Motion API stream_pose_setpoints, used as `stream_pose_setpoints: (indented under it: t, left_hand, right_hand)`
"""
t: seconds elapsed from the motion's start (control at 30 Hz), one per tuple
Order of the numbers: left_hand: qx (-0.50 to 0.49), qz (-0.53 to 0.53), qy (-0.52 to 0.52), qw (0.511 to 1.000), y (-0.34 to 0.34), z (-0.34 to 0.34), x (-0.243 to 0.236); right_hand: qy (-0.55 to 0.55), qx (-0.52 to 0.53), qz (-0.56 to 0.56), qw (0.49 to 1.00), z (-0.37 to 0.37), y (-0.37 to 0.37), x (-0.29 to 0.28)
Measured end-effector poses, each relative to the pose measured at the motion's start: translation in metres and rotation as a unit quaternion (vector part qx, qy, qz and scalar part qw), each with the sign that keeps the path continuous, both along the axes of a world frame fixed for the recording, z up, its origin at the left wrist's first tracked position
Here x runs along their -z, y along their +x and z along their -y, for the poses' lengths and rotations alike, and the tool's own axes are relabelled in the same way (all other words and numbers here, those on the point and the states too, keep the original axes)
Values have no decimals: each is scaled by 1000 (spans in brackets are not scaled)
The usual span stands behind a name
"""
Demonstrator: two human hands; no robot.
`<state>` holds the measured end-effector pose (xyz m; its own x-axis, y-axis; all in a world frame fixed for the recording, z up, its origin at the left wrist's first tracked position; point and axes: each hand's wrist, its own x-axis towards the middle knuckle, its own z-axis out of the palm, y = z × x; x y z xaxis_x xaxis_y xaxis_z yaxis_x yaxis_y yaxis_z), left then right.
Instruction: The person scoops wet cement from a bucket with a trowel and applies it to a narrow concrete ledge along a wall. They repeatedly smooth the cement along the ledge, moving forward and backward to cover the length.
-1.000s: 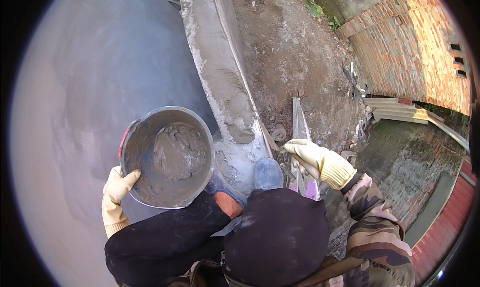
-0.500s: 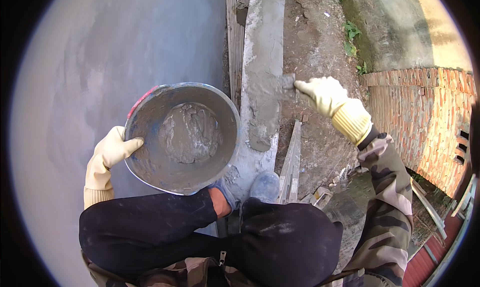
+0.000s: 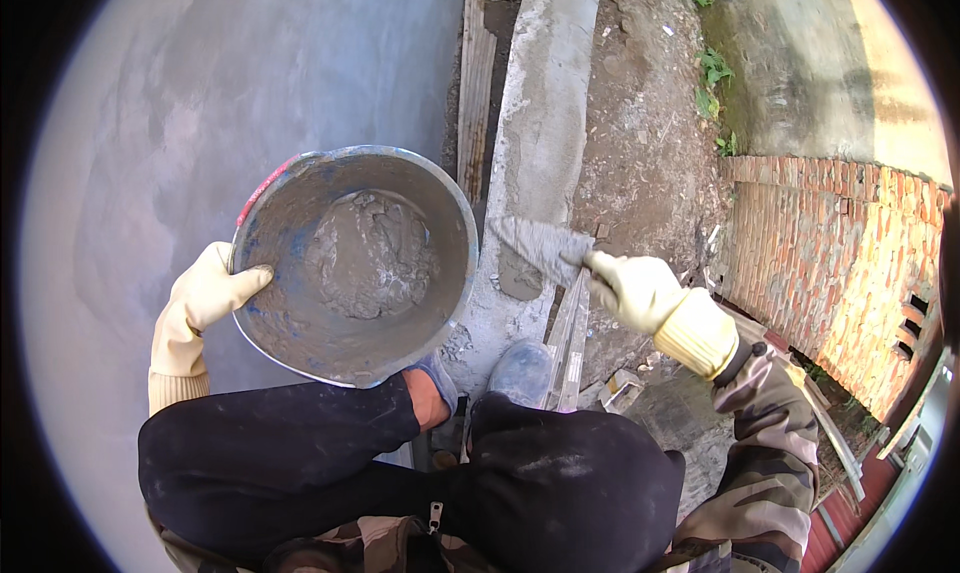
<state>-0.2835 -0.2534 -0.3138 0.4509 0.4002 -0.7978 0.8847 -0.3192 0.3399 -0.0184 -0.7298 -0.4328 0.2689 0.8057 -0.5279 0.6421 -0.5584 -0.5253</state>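
Note:
My left hand, in a cream glove, grips the left rim of a round bucket, its thumb hooked inside. Wet grey mortar lies in the bottom of the bucket, which tilts so its mouth faces up at me. My right hand, gloved alike, is closed around the handle of a trowel. The mortar-smeared blade points left over the narrow ledge, just right of the bucket. A patch of mortar shows on the ledge beneath the blade; whether the blade touches it I cannot tell.
A smooth grey wall rises on the left. Wooden planks lie beside the ledge, and more timber leans below my right hand. Rubble-strewn ground and a brick wall are on the right. My shoe stands on the ledge.
The trowel has come nearer to me along the ledge, and its blade now shows flat, pointing left. My right hand moved down with it. The bucket stays in my left hand, shifted slightly up-left in view.

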Motion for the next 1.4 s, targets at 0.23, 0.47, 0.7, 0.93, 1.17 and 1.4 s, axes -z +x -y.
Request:
stream_pose_setpoints:
  t: [0.23,0.47,0.7,0.93,1.17,1.4]
  left_hand:
    - [35,-10,38,999,20,11,-19]
    - [49,-32,65,996,31,23,-32]
    - [39,-40,58,997,25,18,-28]
    - [25,-5,18,1000,11,3,-8]
    - [6,13,-19,1000,11,-1,-7]
    - [25,34,-32,999,6,-6,-3]
  right_hand:
    - [-113,-132,143,974,-34,43,1]
    - [-72,155,264,949,-137,207,28]
    - [-5,225,133,965,-139,211,40]
    - [1,57,48,997,-32,44,13]
    - [73,418,-324,846,-23,59,2]
    - [161,585,-424,672,-85,131,62]
